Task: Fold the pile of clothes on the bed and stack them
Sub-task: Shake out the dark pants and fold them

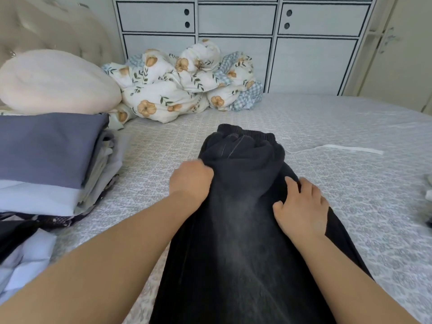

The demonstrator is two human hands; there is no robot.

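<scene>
Black trousers run near-to-far; your left hand pinches their left edge, your right hand presses spread, waistband beyond both.

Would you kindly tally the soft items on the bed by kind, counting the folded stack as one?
Black trousers: 1
Folded stack: 1
Pillow: 1
Floral duvet: 1
Total: 4

pillow, floral duvet, white drawers.
</scene>
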